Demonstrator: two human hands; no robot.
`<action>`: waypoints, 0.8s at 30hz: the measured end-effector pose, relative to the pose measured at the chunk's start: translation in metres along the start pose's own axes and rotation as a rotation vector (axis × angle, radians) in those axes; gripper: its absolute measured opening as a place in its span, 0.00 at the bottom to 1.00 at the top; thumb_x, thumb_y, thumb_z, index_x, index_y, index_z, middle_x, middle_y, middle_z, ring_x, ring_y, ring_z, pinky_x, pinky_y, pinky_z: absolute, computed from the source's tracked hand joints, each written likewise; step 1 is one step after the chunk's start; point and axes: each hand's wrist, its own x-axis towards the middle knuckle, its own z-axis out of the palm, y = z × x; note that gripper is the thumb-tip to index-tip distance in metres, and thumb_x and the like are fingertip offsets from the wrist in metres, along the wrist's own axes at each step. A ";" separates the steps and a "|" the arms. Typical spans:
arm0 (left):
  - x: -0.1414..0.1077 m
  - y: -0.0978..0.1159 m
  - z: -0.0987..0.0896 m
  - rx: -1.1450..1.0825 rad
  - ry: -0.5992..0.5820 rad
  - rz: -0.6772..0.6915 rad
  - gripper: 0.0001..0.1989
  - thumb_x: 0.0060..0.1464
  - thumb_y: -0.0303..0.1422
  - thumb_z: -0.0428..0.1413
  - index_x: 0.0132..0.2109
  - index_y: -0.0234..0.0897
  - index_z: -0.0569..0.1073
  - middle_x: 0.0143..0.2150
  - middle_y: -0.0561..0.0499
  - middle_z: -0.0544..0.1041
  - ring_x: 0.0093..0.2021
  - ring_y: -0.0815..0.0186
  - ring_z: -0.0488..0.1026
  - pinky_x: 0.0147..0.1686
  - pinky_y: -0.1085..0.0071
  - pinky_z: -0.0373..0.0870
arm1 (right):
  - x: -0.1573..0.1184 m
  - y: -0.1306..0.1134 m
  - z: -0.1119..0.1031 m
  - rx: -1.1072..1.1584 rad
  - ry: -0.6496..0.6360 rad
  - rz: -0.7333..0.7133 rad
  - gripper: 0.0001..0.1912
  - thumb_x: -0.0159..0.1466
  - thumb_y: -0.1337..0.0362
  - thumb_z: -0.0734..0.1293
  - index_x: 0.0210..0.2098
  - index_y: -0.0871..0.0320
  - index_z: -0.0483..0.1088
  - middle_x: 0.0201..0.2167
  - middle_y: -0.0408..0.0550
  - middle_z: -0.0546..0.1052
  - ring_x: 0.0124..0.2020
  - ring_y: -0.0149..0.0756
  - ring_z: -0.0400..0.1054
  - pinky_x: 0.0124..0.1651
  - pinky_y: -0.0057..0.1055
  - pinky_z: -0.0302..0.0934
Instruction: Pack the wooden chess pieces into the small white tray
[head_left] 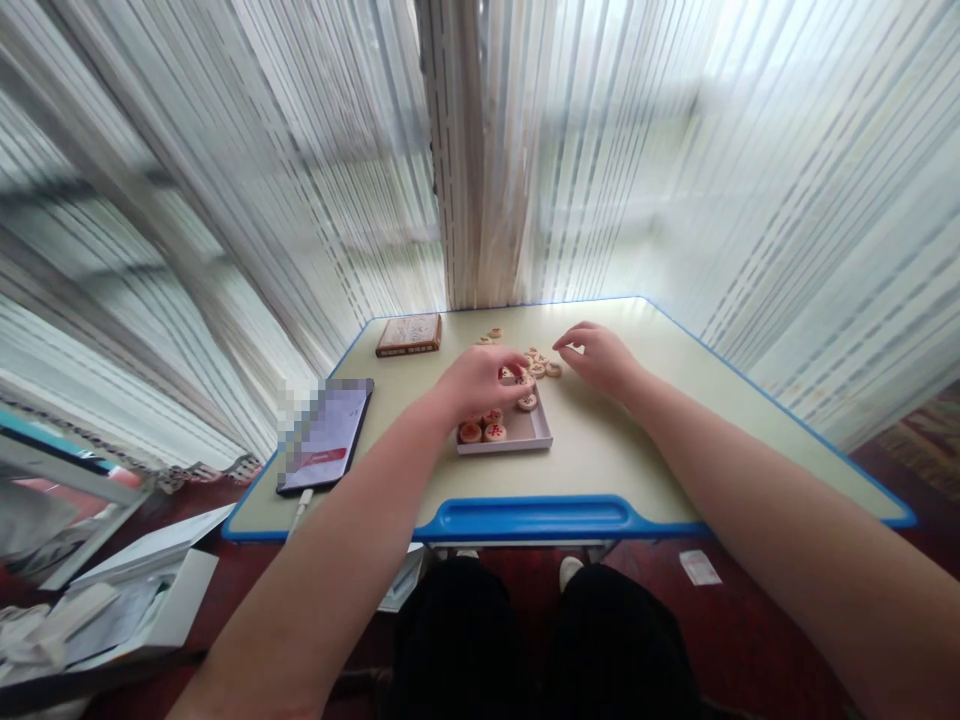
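Note:
My left hand (482, 382) reaches over a shallow, pale open box (525, 441), its fingers curled around a round wooden Chinese chess piece (507, 374) near the box's far side. Pieces with red characters (494, 433) lie in the near left corner of the box, and another piece (527, 402) sits at its right side. Part of the box is hidden under that hand. Just right of a loose cluster of pieces (538, 368) on the table, my right hand (595, 357) hovers with thumb and fingers apart, and no piece shows between them.
More loose pieces (495, 333) lie behind the left hand. A brown-edged box lid (409, 335) rests at the table's back left. At the left edge is a tablet (330, 435) with a white cable (301, 512). The table has a blue rim (532, 515).

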 end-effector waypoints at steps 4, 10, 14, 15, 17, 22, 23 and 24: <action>-0.003 0.007 -0.001 0.026 -0.094 0.016 0.15 0.46 0.35 0.62 0.42 0.38 0.77 0.38 0.50 0.80 0.37 0.65 0.74 0.38 0.70 0.68 | -0.002 -0.001 0.000 0.046 0.044 -0.020 0.11 0.56 0.69 0.63 0.31 0.57 0.78 0.36 0.50 0.75 0.36 0.36 0.69 0.47 0.35 0.64; -0.003 0.006 0.003 0.126 -0.138 0.042 0.13 0.49 0.38 0.59 0.42 0.39 0.77 0.39 0.50 0.79 0.39 0.64 0.74 0.39 0.70 0.67 | -0.003 -0.003 0.000 0.093 0.065 -0.051 0.11 0.56 0.69 0.63 0.30 0.56 0.78 0.36 0.49 0.74 0.37 0.37 0.69 0.47 0.36 0.64; -0.002 0.003 0.003 0.202 -0.122 0.068 0.14 0.49 0.40 0.59 0.41 0.38 0.78 0.38 0.48 0.79 0.40 0.62 0.73 0.41 0.68 0.67 | -0.003 -0.001 0.001 0.108 0.077 -0.067 0.10 0.56 0.69 0.64 0.29 0.56 0.78 0.37 0.50 0.73 0.38 0.37 0.69 0.49 0.37 0.64; -0.002 0.002 0.002 0.202 -0.117 0.072 0.15 0.49 0.41 0.59 0.41 0.37 0.78 0.38 0.48 0.79 0.40 0.62 0.73 0.41 0.68 0.67 | -0.003 -0.001 0.001 0.110 0.083 -0.068 0.10 0.56 0.69 0.64 0.29 0.56 0.78 0.37 0.50 0.73 0.38 0.37 0.69 0.49 0.37 0.64; -0.002 0.001 0.000 0.186 -0.119 0.057 0.15 0.49 0.42 0.59 0.41 0.38 0.78 0.37 0.49 0.79 0.39 0.63 0.73 0.39 0.69 0.67 | -0.002 0.000 0.002 0.112 0.087 -0.066 0.09 0.56 0.69 0.64 0.29 0.56 0.78 0.37 0.50 0.72 0.38 0.37 0.69 0.49 0.37 0.64; -0.004 0.001 -0.005 0.207 -0.171 -0.033 0.16 0.47 0.46 0.58 0.34 0.38 0.79 0.32 0.50 0.79 0.33 0.65 0.72 0.33 0.71 0.65 | -0.002 0.000 0.004 0.121 0.072 -0.078 0.09 0.55 0.70 0.64 0.29 0.56 0.77 0.36 0.49 0.72 0.37 0.35 0.69 0.47 0.35 0.65; -0.005 0.001 -0.006 0.208 -0.179 -0.038 0.15 0.48 0.46 0.58 0.33 0.38 0.79 0.32 0.50 0.79 0.33 0.65 0.72 0.34 0.71 0.65 | -0.003 -0.001 0.004 0.120 0.069 -0.078 0.09 0.56 0.70 0.64 0.29 0.56 0.77 0.36 0.48 0.72 0.37 0.35 0.69 0.47 0.35 0.65; -0.005 0.002 -0.006 0.204 -0.189 -0.039 0.14 0.48 0.45 0.58 0.32 0.39 0.79 0.32 0.50 0.79 0.34 0.65 0.73 0.34 0.71 0.65 | -0.003 -0.001 0.003 0.120 0.064 -0.076 0.10 0.56 0.70 0.64 0.29 0.56 0.77 0.36 0.49 0.72 0.37 0.35 0.69 0.47 0.35 0.65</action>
